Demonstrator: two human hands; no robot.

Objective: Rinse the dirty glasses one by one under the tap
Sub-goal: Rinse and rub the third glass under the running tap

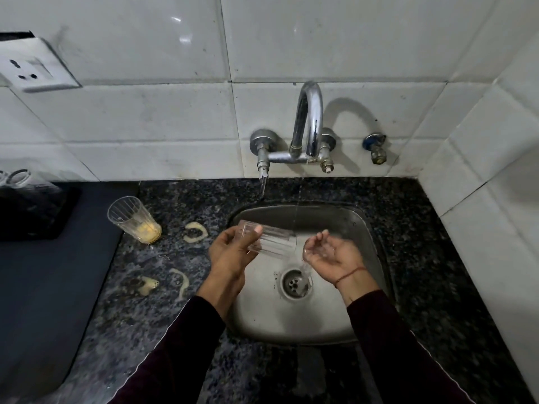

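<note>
glass, clear and ribbed (269,239), lay tilted over the steel sink (361,228), left hand (230,252) gripping its base; right hand (329,252) cupped loose, holding nothing; wet, slippery, breakable, i judged.

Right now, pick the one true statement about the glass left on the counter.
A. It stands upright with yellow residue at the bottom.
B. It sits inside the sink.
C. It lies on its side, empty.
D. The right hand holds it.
A: the glass on the counter stands upright, left of the sink, with yellow residue at its bottom.
</note>
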